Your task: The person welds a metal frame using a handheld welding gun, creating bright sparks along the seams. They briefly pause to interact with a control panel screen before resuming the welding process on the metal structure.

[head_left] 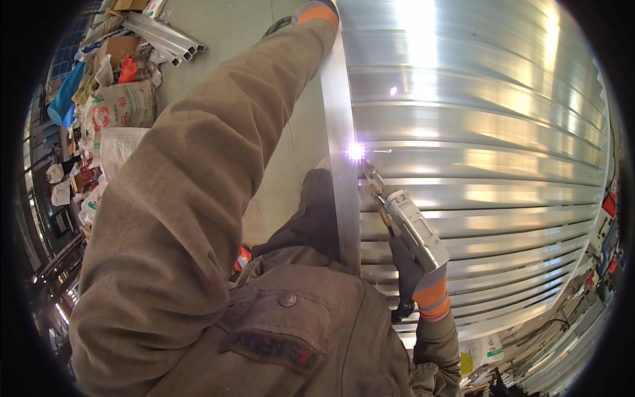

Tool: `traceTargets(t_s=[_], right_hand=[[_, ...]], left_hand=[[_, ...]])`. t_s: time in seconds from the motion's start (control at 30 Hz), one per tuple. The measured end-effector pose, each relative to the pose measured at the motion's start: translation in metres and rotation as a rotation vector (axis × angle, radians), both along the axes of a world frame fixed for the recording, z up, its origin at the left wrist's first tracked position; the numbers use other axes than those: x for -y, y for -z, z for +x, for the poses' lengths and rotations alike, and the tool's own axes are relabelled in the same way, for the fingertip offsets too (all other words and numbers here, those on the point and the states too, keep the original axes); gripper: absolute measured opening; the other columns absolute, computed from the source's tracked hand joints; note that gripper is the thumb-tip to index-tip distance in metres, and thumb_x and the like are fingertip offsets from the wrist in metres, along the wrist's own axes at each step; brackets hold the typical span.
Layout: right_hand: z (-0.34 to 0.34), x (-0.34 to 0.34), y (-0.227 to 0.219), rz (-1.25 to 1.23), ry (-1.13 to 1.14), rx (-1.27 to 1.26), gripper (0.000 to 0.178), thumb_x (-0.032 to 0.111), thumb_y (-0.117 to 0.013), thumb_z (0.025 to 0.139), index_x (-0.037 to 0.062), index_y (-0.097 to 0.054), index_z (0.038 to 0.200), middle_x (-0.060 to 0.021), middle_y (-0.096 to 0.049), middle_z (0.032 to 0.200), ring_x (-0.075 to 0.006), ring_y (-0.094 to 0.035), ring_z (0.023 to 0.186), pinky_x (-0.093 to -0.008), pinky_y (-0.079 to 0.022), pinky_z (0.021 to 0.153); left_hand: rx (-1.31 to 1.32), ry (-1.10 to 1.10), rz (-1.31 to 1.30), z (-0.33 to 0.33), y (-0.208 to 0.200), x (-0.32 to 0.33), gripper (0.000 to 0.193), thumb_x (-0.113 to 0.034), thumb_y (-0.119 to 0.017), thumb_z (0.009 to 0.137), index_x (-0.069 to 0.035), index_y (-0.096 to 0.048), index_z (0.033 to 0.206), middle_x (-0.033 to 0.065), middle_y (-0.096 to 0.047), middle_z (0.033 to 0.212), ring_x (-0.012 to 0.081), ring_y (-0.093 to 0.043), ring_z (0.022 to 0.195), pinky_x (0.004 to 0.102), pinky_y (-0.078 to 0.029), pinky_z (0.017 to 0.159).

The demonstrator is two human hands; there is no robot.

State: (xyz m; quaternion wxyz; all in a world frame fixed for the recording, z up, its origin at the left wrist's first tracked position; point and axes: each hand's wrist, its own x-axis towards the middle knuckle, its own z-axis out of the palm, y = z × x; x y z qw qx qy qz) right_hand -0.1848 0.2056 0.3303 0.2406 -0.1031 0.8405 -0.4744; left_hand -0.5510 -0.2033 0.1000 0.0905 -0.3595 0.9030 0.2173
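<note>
In a dark glove with an orange cuff, my right hand [409,268] grips a silver handheld welding gun [415,228]. The gun's narrow nozzle points up and to the left, and a bright violet-white flare [356,152] glows just beyond its tip. That flare sits where a flat metal side bar [345,198] meets the slats of a large shiny metal panel [476,126]. Stretched far forward, my left arm ends in a gloved left hand [316,12] beside the bar's far end. The picture's upper edge cuts it off, so its fingers do not show.
Stuffed white sacks [122,106], a blue roll-like thing [65,96] and cardboard lie heaped along the left. Square metal tubes [165,40] rest on the greenish floor [228,46] at the far left. Long metal strips [562,357] and cables lie beyond the panel at lower right.
</note>
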Motion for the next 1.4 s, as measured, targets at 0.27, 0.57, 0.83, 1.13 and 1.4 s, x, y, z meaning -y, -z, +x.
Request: traceTargets(t_s=[0.27, 0.57, 0.83, 1.13, 1.4], right_hand=[[0.0, -0.002, 0.0, 0.007, -0.01, -0.042, 0.02, 0.01, -0.084, 0.1, 0.0004, -0.081, 0.117, -0.0122, -0.08, 0.098, -0.0274, -0.077, 0.083, -0.04, -0.062, 0.074], [0.002, -0.004, -0.005, 0.006, 0.054, 0.105, 0.022, 0.01, -0.083, 0.102, 0.0002, -0.081, 0.121, -0.0128, -0.081, 0.1, -0.0261, -0.077, 0.084, -0.0395, -0.062, 0.077], [0.003, -0.009, -0.001, 0.021, -0.023, 0.029, 0.019, 0.007, -0.082, 0.1, 0.0007, -0.081, 0.118, -0.0135, -0.079, 0.101, -0.03, -0.075, 0.086, -0.041, -0.061, 0.078], [0.004, -0.011, -0.001, 0.026, -0.063, -0.028, 0.021, 0.008, -0.082, 0.102, 0.0009, -0.081, 0.121, -0.014, -0.079, 0.101, -0.0304, -0.076, 0.084, -0.0408, -0.061, 0.076], [-0.001, -0.012, -0.001, 0.081, -0.167, -0.158, 0.024, 0.011, -0.083, 0.103, -0.0002, -0.083, 0.125, -0.0168, -0.086, 0.107, -0.0352, -0.085, 0.089, -0.042, -0.068, 0.078]], left_hand=[[-0.003, 0.023, -0.008, 0.001, 0.003, -0.003, 0.076, -0.06, -0.032, 0.117, -0.004, -0.077, 0.142, 0.0232, -0.081, 0.135, 0.0455, -0.078, 0.124, 0.0528, -0.06, 0.103], [0.006, 0.066, -0.029, 0.003, 0.007, -0.002, 0.072, -0.058, -0.035, 0.117, -0.005, -0.077, 0.141, 0.022, -0.082, 0.133, 0.0444, -0.078, 0.123, 0.0526, -0.06, 0.101], [0.016, 0.09, -0.046, 0.004, 0.006, -0.002, 0.069, -0.056, -0.038, 0.116, -0.005, -0.078, 0.14, 0.021, -0.082, 0.132, 0.0434, -0.079, 0.121, 0.0525, -0.061, 0.1], [0.03, 0.117, -0.061, 0.006, 0.004, -0.001, 0.065, -0.053, -0.041, 0.116, -0.006, -0.079, 0.139, 0.0198, -0.083, 0.131, 0.0423, -0.08, 0.12, 0.0523, -0.061, 0.098], [0.041, 0.132, -0.07, 0.006, 0.009, -0.002, 0.062, -0.051, -0.043, 0.116, -0.007, -0.08, 0.138, 0.0188, -0.083, 0.129, 0.0413, -0.08, 0.119, 0.0521, -0.062, 0.096]])
